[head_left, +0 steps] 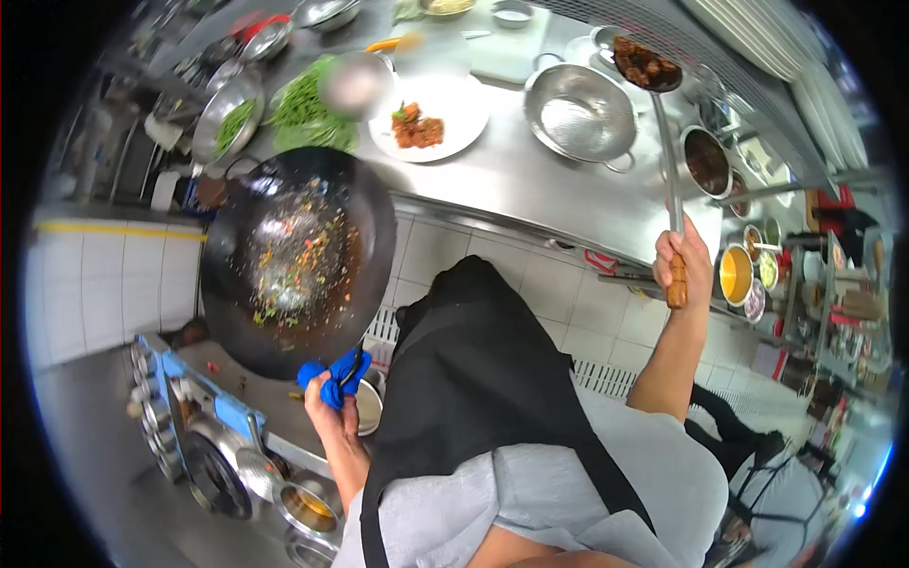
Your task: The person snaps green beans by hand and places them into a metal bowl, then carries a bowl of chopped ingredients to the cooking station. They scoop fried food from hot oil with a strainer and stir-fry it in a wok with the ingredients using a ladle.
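My left hand grips the handle of a large black wok through a blue cloth. Oil and scattered bits of chopped red, orange and green food coat the inside of the wok, which hangs tilted beside the steel counter. In my right hand is the wooden handle of a long ladle. Browned chunks of food fill its bowl, raised over the counter's right side. A white plate with reddish-brown pieces and a green garnish sits on the counter between the wok and the ladle.
A two-handled steel strainer bowl stands on the counter. Green vegetables lie behind the wok. Stacked plates fill the upper right shelf. A pot of yellow liquid stands right of my hand. Another person is at lower right.
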### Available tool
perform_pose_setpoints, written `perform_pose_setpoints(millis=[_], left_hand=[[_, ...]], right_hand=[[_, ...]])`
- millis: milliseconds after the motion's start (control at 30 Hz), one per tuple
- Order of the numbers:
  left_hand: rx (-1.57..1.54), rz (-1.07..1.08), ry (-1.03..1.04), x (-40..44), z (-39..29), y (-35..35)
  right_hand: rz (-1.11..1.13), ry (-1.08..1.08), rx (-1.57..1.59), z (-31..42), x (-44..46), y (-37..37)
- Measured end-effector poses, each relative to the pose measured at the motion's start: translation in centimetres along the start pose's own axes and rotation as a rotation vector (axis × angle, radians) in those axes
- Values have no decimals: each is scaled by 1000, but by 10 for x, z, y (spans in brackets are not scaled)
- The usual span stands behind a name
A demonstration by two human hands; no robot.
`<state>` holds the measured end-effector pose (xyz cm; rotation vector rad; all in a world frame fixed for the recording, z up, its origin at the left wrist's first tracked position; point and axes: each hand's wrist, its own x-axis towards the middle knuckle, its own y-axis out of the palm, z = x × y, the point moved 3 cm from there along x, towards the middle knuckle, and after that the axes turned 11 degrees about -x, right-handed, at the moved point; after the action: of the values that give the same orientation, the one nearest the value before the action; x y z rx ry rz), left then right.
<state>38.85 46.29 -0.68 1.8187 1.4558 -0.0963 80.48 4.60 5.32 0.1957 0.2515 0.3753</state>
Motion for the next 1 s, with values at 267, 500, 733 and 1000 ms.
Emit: perform_pose_setpoints(millis=[267, 500, 733, 1000], left_hand=[[-8, -82, -8, 0, 4, -4], [13, -48, -31, -1, 11, -3], [-1, 30, -22, -1, 11, -2], [37, -33, -1, -11, 3, 15]], right_hand=[[281, 164, -36, -4, -9, 90], [681, 387, -212, -31, -18, 183], [935, 472, -550, -55, -15, 231], [933, 277, -837, -81, 4, 251]])
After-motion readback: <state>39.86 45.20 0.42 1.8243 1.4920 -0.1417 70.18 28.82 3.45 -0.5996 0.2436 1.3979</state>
